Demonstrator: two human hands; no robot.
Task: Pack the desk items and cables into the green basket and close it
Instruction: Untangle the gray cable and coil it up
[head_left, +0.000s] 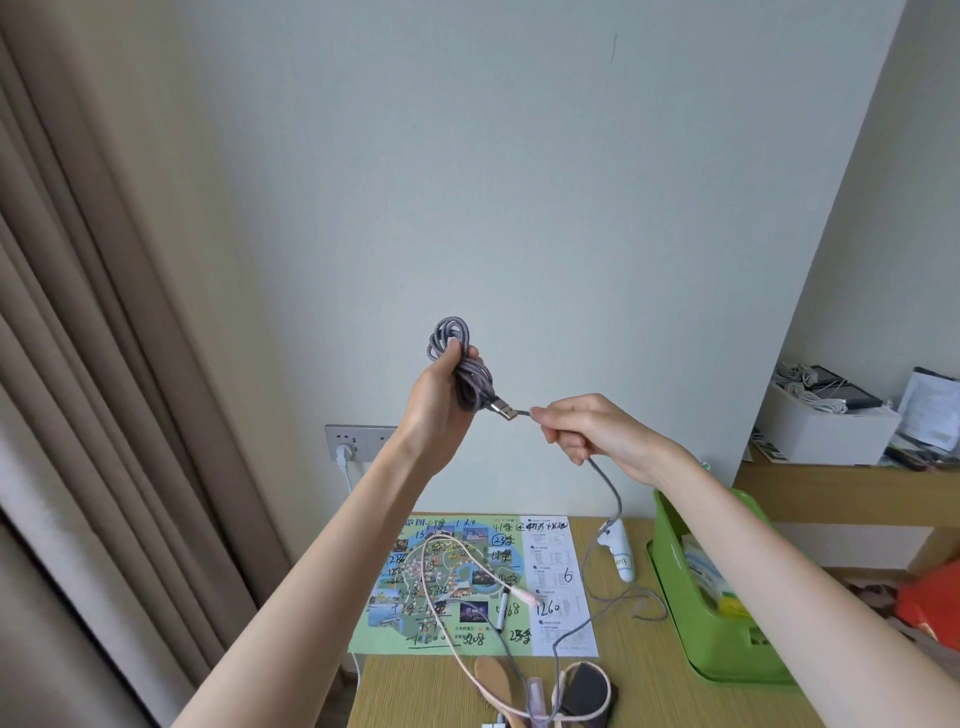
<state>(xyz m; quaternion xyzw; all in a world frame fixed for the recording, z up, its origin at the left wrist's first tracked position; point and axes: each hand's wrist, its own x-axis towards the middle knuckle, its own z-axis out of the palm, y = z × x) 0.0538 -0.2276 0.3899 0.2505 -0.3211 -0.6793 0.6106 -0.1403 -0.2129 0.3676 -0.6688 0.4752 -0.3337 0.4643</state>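
**A:** Location type?

**B:** Private room, home or hotel. Indicators: full-length beige curtain (78, 364) at left; wall socket (358, 441) above a small wooden desk (654, 686); far right, wooden shelf (831, 486) carrying a cluttered white box (826, 436).

Pale wall corner with curtains and wooden furniture.
A plain, pale green-grey wall (519, 182) fills the view in soft, even light, and beige pleated curtains (104, 312) hang down the left side. A grey socket plate (363, 439) (a white plug (343, 456) sits in it) is on the wall above the light wood counter (649, 686). At right, a wooden shelf (841, 486) carries a white box (826, 436).
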